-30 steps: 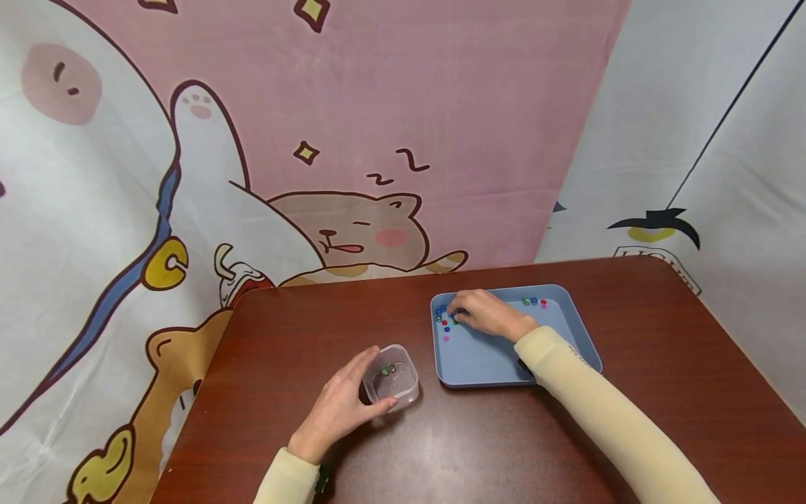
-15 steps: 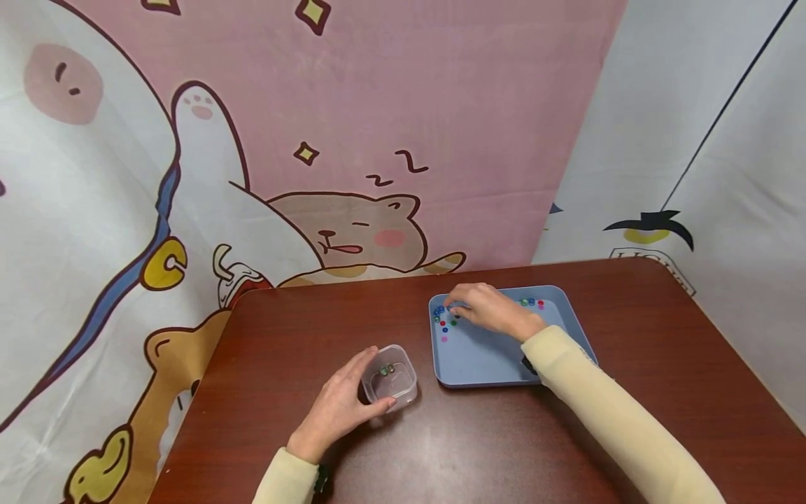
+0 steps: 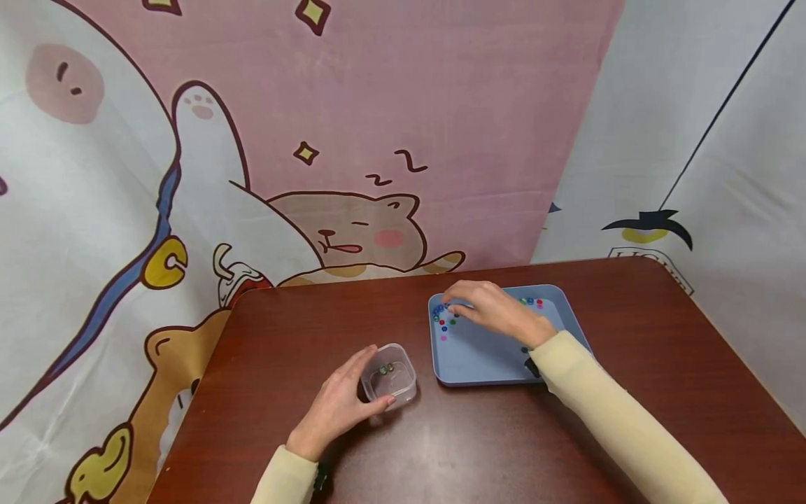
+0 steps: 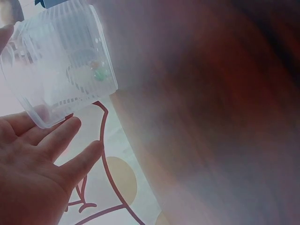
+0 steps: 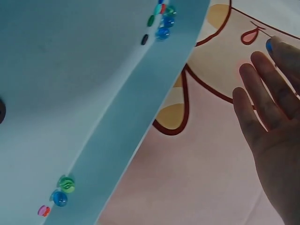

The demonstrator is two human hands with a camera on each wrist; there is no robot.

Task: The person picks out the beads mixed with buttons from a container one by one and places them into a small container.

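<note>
My left hand (image 3: 340,399) grips a small clear plastic container (image 3: 406,383) by its side, thumb toward the near edge. Inside it lie a few glass marbles (image 4: 100,73), one greenish. Over the far left part of a blue tray (image 3: 475,360), my right hand (image 3: 494,310) is held above the surface. Between its thumb and index finger it pinches a blue marble (image 5: 269,45), partly hidden by the fingertips. Several marbles (image 5: 163,33) and small flat coloured pieces (image 5: 151,20) lie in the tray's far left corner, near that hand.
Another small group of marbles (image 5: 60,198), with a pink-red flat piece (image 5: 44,211), lies along the tray's far edge. Container and tray are side by side on a brown wooden table (image 3: 302,315). A printed cartoon cloth (image 3: 491,140) hangs behind the table.
My right hand has risen a little from among the marbles in the tray's corner, its fingers pinching a blue marble. The left hand stays on the container.
</note>
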